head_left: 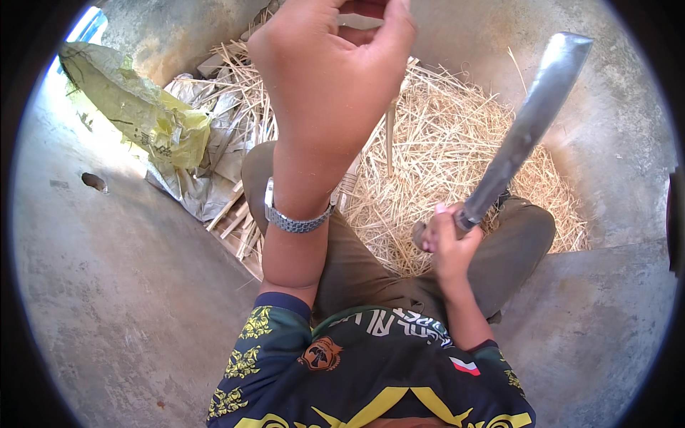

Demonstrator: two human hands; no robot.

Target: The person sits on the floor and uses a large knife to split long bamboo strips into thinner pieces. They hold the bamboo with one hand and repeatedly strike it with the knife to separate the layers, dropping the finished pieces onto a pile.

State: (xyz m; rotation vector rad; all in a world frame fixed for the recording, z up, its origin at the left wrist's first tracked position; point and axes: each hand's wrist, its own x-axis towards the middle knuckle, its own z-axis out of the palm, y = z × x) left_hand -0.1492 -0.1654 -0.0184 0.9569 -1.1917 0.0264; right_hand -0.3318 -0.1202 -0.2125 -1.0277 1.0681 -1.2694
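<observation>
Over lap (pixel 410 291), R fingers (pixel 447 227) clamp machete hndl (pixel 465 222); L fingers (pixel 394 32) bent, can't tell grip.

Wht ltrs (pixel 408 325) (curved) on dk shirt (pixel 378 367)

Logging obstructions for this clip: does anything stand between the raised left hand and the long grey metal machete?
Nothing visible does: the right hand grips the machete to one side of the left hand, and loose pale straw lies lower.
</observation>
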